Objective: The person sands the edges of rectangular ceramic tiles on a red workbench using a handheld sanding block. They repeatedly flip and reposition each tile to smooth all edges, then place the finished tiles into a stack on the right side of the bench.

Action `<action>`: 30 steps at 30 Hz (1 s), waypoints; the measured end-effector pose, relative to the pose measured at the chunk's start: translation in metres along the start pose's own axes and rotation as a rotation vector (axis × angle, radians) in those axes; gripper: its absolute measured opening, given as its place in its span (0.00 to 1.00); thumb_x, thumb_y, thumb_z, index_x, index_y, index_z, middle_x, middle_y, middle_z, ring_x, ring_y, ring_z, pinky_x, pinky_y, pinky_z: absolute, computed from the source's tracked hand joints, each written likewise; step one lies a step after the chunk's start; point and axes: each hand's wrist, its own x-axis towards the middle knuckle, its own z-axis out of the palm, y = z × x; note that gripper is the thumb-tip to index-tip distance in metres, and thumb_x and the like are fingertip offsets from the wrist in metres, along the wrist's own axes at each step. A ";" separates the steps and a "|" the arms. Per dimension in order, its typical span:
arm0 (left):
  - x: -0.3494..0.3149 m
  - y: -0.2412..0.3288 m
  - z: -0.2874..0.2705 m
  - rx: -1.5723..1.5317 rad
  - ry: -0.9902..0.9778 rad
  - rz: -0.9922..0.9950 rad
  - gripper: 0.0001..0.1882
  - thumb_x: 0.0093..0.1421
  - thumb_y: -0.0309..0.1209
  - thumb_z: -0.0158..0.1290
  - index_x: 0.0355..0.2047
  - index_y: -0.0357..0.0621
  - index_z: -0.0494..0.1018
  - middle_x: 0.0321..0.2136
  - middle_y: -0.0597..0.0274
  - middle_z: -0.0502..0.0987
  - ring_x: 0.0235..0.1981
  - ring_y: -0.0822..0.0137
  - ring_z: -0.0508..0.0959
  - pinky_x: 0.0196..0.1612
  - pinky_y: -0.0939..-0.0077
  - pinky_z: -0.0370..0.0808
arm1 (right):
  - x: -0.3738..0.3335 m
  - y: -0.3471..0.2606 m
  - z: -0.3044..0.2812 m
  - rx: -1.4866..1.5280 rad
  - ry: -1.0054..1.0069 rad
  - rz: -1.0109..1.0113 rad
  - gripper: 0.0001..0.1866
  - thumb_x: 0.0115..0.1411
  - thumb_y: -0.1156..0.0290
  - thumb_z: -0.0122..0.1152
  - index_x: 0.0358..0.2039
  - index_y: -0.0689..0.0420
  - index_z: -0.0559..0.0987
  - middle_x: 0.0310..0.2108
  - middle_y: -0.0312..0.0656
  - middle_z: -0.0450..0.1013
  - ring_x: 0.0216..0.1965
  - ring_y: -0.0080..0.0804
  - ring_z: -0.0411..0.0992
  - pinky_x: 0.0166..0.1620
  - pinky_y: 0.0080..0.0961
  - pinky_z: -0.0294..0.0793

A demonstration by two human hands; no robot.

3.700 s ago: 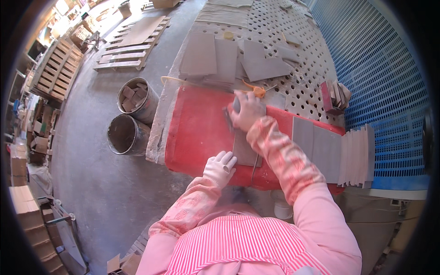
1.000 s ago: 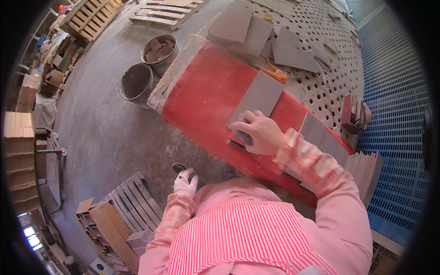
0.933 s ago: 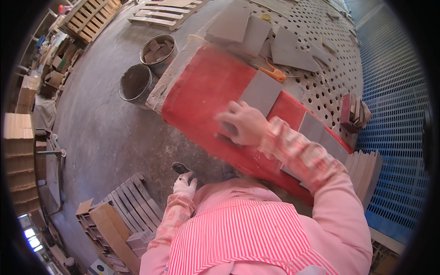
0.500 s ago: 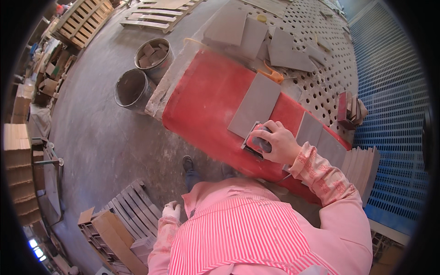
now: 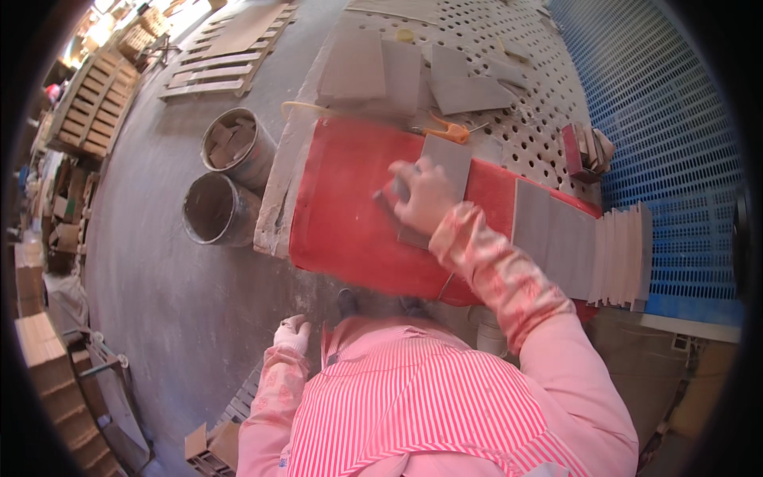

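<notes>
My right hand (image 5: 425, 195) is closed on a palm sander (image 5: 388, 199), blurred by motion and mostly hidden under the fingers. It is at the left edge of a grey tile (image 5: 450, 159), which lies on a red cover (image 5: 350, 230) over the bench. My left hand (image 5: 292, 332), in a pale glove, hangs low beside my body with its fingers curled in, holding nothing visible. An orange air blow gun (image 5: 448, 131) lies just beyond the tile. More grey tiles (image 5: 548, 226) lie to the right, beside a row of tiles on edge (image 5: 624, 254).
Loose tiles (image 5: 358, 67) lie on the perforated bench top (image 5: 548, 119) at the back. A red box of offcuts (image 5: 584, 151) stands near the blue slatted wall (image 5: 668, 119). Two buckets (image 5: 218, 208) stand left of the bench, one filled with broken pieces. A wooden pallet (image 5: 214, 75) lies behind.
My right hand has moved left and away from me with the sander, from the tile's near end to its left edge. The whole view has also turned.
</notes>
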 end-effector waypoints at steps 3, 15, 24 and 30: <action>0.016 -0.008 -0.023 0.091 -0.022 -0.002 0.23 0.67 0.43 0.61 0.58 0.48 0.84 0.53 0.48 0.86 0.56 0.51 0.86 0.62 0.59 0.80 | -0.053 -0.014 -0.001 0.040 -0.094 -0.100 0.33 0.54 0.65 0.73 0.63 0.37 0.79 0.57 0.50 0.72 0.54 0.59 0.74 0.54 0.52 0.82; 0.029 0.031 -0.035 0.175 -0.125 0.125 0.21 0.67 0.45 0.61 0.56 0.50 0.85 0.54 0.48 0.85 0.58 0.47 0.84 0.61 0.56 0.80 | -0.022 0.010 -0.005 -0.074 -0.077 0.033 0.29 0.59 0.58 0.73 0.63 0.38 0.80 0.55 0.51 0.73 0.53 0.62 0.75 0.55 0.54 0.81; -0.007 0.132 -0.032 -0.358 0.079 0.223 0.16 0.71 0.35 0.62 0.54 0.41 0.84 0.47 0.51 0.86 0.49 0.60 0.87 0.55 0.67 0.82 | -0.017 0.000 -0.013 0.029 -0.107 0.123 0.32 0.61 0.60 0.71 0.67 0.41 0.77 0.60 0.55 0.71 0.57 0.64 0.74 0.59 0.57 0.79; 0.005 0.298 -0.028 -0.314 0.069 0.682 0.22 0.71 0.37 0.60 0.62 0.43 0.79 0.58 0.46 0.81 0.57 0.52 0.84 0.59 0.60 0.81 | -0.046 0.021 0.003 0.278 0.088 0.196 0.27 0.67 0.60 0.66 0.67 0.43 0.77 0.59 0.55 0.73 0.59 0.63 0.72 0.61 0.57 0.76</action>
